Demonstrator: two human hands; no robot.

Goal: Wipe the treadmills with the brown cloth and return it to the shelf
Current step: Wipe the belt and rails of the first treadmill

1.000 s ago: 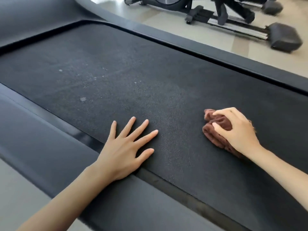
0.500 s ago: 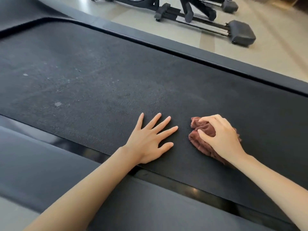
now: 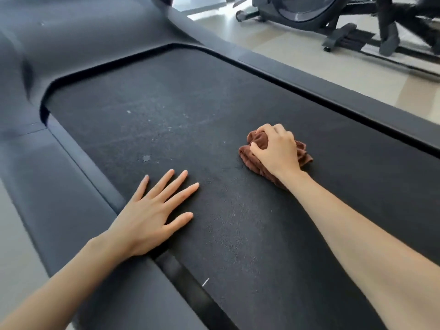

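A black treadmill belt (image 3: 181, 110) fills the head view, with pale dust specks on its left part. My right hand (image 3: 276, 151) grips a bunched brown cloth (image 3: 252, 160) and holds it down on the belt right of centre. Part of the cloth is hidden under the hand. My left hand (image 3: 152, 215) rests flat on the belt near its front edge, fingers spread and straight, with the heel of the palm over the side rail (image 3: 71, 186).
The treadmill's dark front cover (image 3: 78, 36) rises at the upper left. Beyond the far rail (image 3: 333, 89) lies a light floor, where an elliptical machine (image 3: 333, 17) stands at the upper right.
The view has swung left and up, bringing the treadmill's front cover into sight. My right hand has slid the cloth farther across the belt, away from my left hand, which stays flat.
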